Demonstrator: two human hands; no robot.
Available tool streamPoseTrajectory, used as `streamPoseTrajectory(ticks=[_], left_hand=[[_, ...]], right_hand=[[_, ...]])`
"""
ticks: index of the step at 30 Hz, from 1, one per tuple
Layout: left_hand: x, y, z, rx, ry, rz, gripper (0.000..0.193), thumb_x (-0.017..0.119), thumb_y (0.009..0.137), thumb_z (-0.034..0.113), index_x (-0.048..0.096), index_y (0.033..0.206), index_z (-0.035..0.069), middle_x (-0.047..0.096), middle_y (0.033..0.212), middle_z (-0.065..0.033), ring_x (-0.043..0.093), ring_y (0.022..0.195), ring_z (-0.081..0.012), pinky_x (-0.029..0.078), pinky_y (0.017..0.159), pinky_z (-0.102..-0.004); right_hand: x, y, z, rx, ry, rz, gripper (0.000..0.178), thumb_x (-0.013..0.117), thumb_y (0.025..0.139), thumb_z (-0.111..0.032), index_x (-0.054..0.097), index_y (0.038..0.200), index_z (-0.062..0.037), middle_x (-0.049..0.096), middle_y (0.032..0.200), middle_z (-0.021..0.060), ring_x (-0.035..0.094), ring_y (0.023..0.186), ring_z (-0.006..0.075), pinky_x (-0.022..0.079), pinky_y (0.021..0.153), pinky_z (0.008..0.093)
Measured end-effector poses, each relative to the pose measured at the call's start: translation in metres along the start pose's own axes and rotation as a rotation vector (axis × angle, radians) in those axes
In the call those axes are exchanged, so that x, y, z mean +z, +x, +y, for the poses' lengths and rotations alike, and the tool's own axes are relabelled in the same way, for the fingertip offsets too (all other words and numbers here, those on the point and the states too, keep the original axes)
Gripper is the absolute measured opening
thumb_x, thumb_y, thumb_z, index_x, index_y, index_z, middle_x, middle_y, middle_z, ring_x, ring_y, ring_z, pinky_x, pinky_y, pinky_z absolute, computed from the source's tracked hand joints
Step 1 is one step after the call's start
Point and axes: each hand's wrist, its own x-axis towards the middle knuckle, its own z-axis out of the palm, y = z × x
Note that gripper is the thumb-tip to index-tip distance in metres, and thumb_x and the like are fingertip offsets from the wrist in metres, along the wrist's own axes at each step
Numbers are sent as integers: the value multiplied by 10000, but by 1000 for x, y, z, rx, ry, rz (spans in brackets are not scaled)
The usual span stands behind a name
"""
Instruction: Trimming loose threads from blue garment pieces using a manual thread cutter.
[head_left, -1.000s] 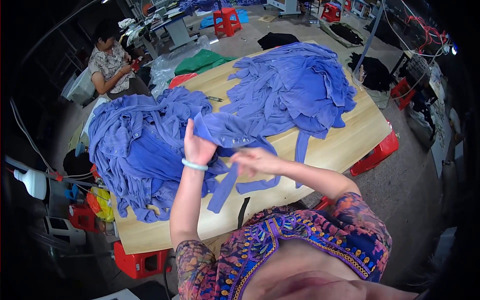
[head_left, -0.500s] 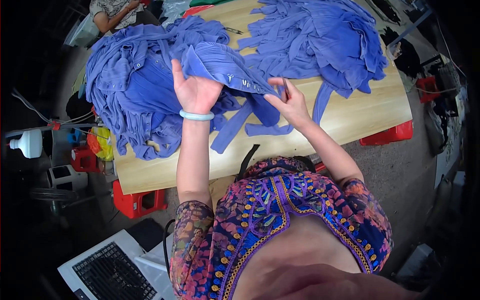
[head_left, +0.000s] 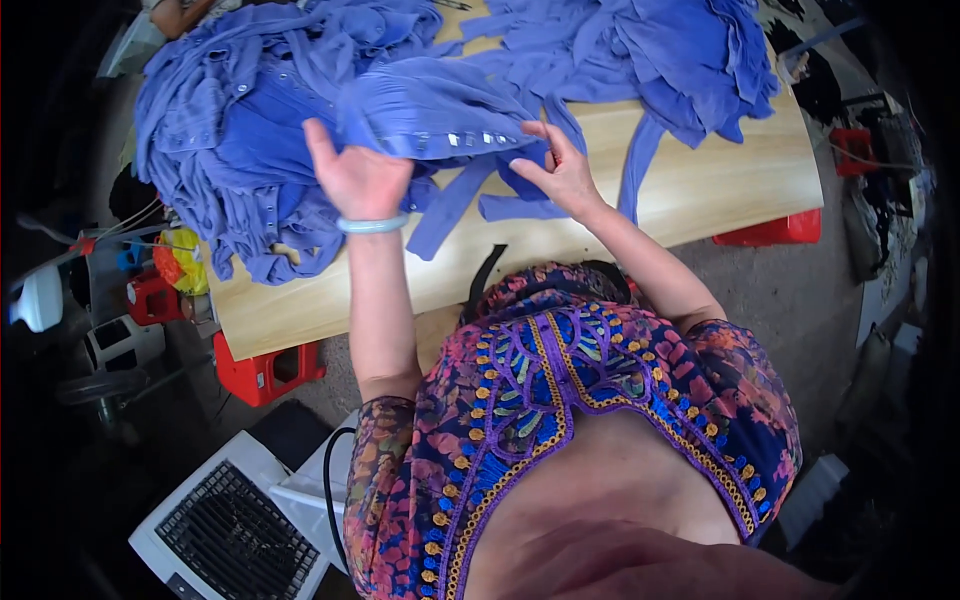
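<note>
A blue-violet garment [head_left: 440, 105] with a row of shiny fasteners along its lower edge is spread above the table, blurred by motion. My left hand [head_left: 362, 182], a pale bangle [head_left: 372, 225] at its wrist, is palm up with the thumb stretched away. The garment covers its fingertips. At the garment's right end is my right hand [head_left: 565, 175], its thumb and forefinger apart and the forefinger close to the cloth edge. Its other fingers are partly hidden, and I make out nothing held there. Loose cloth strips [head_left: 447, 212] hang below the garment onto the table.
Piles of similar blue garments lie on the wooden table [head_left: 700, 205], one at left [head_left: 215, 140], another at far right [head_left: 665, 65]. Red stools [head_left: 262, 370] stand under the table edge. A white appliance with a black grille [head_left: 235, 530] is at lower left. Part of another person shows at upper left.
The view has shifted, so the table sits higher. The garment has swung and flattened out between my hands. My right thumb and forefinger have parted from the cloth edge; a small dark thing seen there no longer shows.
</note>
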Motion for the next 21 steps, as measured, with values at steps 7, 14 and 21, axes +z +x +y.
streamPoseTrajectory(ticks=[7, 14, 21], left_hand=[[-17, -9, 29, 3, -3, -78, 688, 398, 775, 508, 299, 1227, -1, 299, 1288, -144, 259, 1196, -276, 160, 991, -424], [-18, -19, 36, -79, -4, -112, 690, 419, 767, 514, 327, 1210, -7, 304, 1284, -148, 254, 1196, -283, 138, 996, -433], [-9, -36, 37, -25, 47, -48, 678, 434, 765, 499, 350, 1187, -24, 338, 1260, -154, 275, 1181, -291, 131, 997, -439]], right_hand=[[-18, -52, 132, 251, -290, 129, 419, 614, 648, -177, 497, 1030, -50, 537, 1010, 118, 517, 929, 250, 387, 814, 310], [-13, -6, 150, 241, -314, 191, 337, 515, 672, -162, 504, 998, -79, 530, 940, 136, 512, 883, 294, 410, 755, 334], [5, 48, 151, 197, -453, 8, 329, 500, 637, -163, 501, 958, -89, 529, 914, 142, 505, 869, 320, 409, 725, 392]])
